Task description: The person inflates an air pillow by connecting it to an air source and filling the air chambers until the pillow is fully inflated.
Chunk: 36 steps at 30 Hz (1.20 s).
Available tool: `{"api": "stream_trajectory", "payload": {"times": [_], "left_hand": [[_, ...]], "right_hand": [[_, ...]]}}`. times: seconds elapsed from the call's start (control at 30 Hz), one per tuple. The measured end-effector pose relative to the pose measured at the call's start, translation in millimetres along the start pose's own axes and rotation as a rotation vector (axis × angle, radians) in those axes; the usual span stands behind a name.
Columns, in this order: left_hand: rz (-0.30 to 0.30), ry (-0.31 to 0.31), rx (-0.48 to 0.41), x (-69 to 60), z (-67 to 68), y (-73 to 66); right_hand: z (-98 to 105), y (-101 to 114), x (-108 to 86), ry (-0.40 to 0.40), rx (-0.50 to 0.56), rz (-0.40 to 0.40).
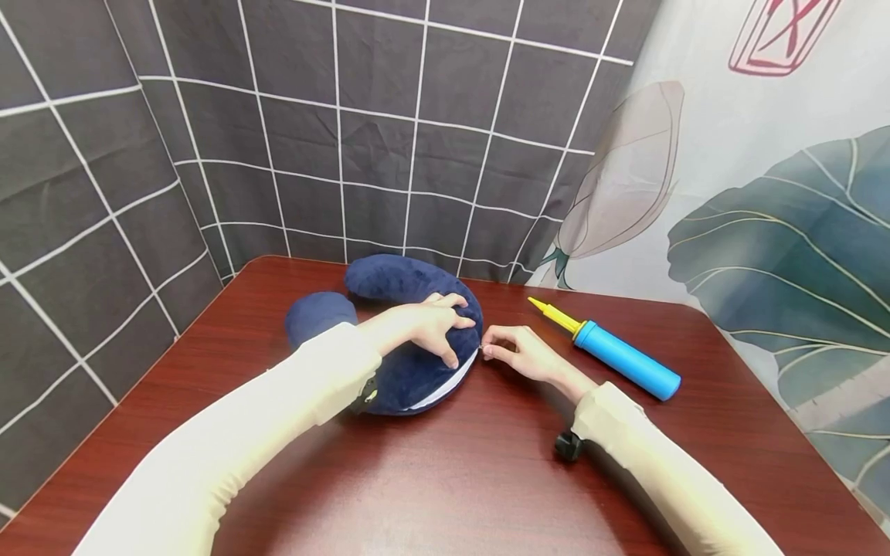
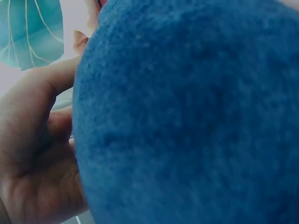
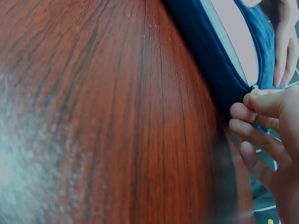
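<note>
A navy, plush U-shaped neck pillow point(image 1: 399, 278) lies on the table. Along its near right edge the zipper gapes, baring a white inner point(image 1: 450, 381). My left hand point(image 1: 433, 324) rests on top of the pillow with fingers spread, its thumb near the opening. The pillow point(image 2: 187, 116) fills most of the left wrist view and hides part of that hand point(image 2: 35, 149). At the right edge of the pillow, my right hand point(image 1: 523, 352) pinches the small zipper pull point(image 3: 254, 87) between thumb and index finger, where the two zipper sides meet.
To the right of my right hand lies a blue hand pump point(image 1: 626, 359) with a yellow nozzle point(image 1: 554, 313). The reddish-brown wooden table point(image 1: 452, 486) meets a dark cloth with white grid lines point(image 1: 375, 139) at the back. A leaf-patterned cloth point(image 1: 786, 232) hangs on the right.
</note>
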<state>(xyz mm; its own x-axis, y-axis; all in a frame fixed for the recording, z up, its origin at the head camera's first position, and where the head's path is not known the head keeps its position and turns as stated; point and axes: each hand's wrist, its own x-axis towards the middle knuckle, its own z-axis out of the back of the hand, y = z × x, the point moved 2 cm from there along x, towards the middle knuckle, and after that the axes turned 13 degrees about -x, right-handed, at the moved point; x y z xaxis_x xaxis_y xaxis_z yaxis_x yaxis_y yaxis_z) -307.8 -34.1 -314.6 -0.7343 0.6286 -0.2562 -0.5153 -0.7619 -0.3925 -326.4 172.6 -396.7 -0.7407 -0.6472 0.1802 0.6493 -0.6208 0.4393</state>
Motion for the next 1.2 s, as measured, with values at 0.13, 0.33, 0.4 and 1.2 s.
{"api": "stream_trajectory", "payload": {"times": [0.13,0.33,0.4,1.2], "left_hand": [[0.013,0.0,-0.014,-1.2,1.0,-5.3],[0.047,-0.053,-0.037,-6.7,-7.2,-11.8],[0.057,-0.112,-0.017,-9.5,-12.8,-13.2],[-0.245,-0.508,-0.019,-62.0,-31.0,-2.2]], "right_hand": [[0,3,0.8,0.012,-0.007,-0.031],[2,7,1.4,0.011,-0.007,-0.054],[3,8,2.2,0.005,-0.01,-0.06],[2,18,4.4,-0.067,-0.1,-0.076]]}}
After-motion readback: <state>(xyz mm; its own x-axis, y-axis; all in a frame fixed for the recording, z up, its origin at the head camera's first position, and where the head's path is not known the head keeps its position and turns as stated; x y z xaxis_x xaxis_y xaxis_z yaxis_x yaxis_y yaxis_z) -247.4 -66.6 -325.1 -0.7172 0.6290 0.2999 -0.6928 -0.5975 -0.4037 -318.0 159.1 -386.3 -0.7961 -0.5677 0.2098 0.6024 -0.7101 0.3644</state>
